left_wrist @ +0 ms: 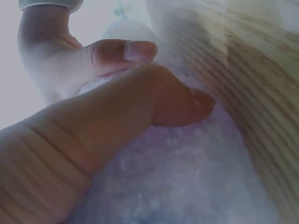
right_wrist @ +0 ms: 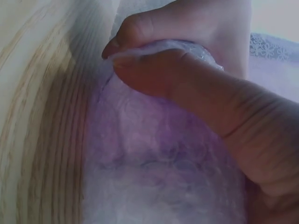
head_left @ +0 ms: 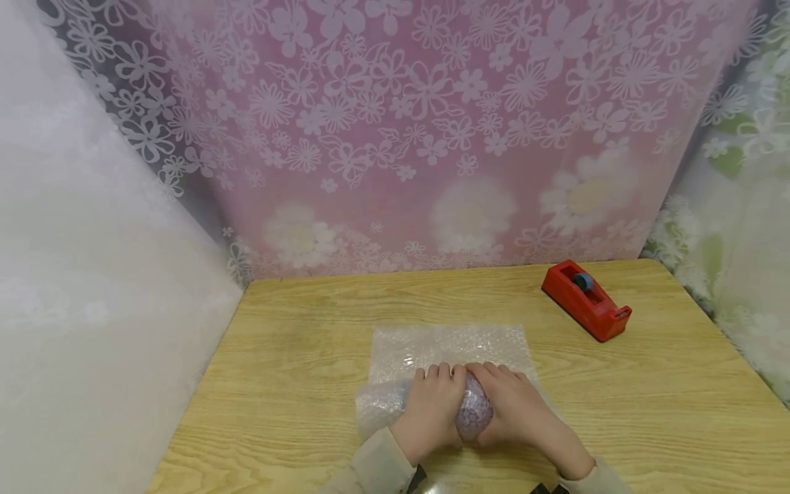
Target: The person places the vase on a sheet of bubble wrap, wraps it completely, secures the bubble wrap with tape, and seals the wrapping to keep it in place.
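Observation:
In the head view a rounded purple thing in bubble wrap lies across the near edge of a flat bubble wrap sheet. Its kind is hidden by the layers. My left hand grips the roll around its middle, and a loose tube of clear wrap sticks out to the left. Close beside it, my right hand grips the right part, fingers over the top. Both wrist views show the bent left thumb and the right thumb pressing the near side of the wrap, tips close together.
A red tape dispenser with a small blue roll stands at the table's back right. The wooden table is enclosed by a pink flowered curtain behind, a whitish sheet on the left and a flowered one on the right.

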{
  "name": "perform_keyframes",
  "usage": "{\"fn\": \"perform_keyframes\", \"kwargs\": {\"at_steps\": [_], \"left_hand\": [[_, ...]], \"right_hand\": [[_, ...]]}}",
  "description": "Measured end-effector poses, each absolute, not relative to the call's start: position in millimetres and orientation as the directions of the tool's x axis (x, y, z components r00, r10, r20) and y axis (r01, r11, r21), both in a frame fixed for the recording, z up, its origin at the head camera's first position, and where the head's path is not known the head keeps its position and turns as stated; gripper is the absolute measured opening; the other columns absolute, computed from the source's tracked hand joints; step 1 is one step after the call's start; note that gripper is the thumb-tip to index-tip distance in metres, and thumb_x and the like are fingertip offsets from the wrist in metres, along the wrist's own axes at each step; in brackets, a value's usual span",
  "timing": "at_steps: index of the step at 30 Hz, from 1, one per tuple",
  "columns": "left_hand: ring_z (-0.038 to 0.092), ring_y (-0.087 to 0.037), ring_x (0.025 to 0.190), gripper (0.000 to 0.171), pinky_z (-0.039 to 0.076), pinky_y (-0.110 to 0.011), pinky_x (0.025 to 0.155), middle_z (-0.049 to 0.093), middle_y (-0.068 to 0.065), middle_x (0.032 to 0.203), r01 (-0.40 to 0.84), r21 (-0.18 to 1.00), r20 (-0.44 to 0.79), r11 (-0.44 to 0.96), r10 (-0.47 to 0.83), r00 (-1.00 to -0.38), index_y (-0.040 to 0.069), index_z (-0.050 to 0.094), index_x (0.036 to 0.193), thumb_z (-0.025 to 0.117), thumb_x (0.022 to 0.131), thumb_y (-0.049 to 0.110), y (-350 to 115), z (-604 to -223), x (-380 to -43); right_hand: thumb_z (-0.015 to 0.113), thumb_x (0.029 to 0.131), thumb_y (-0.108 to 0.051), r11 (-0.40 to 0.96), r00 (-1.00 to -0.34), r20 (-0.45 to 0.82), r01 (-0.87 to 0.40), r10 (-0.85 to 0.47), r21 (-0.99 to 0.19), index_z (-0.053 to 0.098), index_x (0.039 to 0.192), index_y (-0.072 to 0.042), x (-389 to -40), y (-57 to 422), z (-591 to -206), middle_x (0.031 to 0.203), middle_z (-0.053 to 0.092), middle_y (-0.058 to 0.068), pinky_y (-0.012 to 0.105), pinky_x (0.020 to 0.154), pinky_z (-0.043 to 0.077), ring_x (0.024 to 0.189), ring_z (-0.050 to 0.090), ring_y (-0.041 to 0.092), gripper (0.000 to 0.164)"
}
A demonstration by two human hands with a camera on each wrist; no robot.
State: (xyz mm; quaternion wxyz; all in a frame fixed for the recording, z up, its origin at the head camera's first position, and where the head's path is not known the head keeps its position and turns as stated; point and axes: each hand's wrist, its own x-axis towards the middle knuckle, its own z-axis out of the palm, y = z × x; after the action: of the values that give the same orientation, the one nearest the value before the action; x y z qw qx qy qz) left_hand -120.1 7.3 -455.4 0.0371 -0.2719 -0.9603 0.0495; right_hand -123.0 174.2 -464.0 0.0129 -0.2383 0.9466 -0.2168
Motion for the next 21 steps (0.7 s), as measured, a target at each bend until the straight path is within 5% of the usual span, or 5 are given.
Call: {"fn": "perform_keyframes", "kwargs": {"at_steps": [21], "left_hand": [[0.063, -0.018, 0.084, 0.099, 0.05, -0.035, 0.07, 0.063, -0.003, 0.096, 0.524, 0.034, -0.107, 0.851, 0.524, -0.845, 0.014, 0.053, 0.12, 0.094, 0.042, 0.059, 2, -448, -117]], "right_hand": [[0.093, 0.051, -0.047, 0.625, -0.778, 0.018, -0.518, -0.628, -0.584, 0.057, 0.125, -0.018, -130, 186, -465, 0.111, 0.061, -0.013, 0.041, 0.079, 0.05, 0.095, 0.059, 0.009, 0.087]]}}
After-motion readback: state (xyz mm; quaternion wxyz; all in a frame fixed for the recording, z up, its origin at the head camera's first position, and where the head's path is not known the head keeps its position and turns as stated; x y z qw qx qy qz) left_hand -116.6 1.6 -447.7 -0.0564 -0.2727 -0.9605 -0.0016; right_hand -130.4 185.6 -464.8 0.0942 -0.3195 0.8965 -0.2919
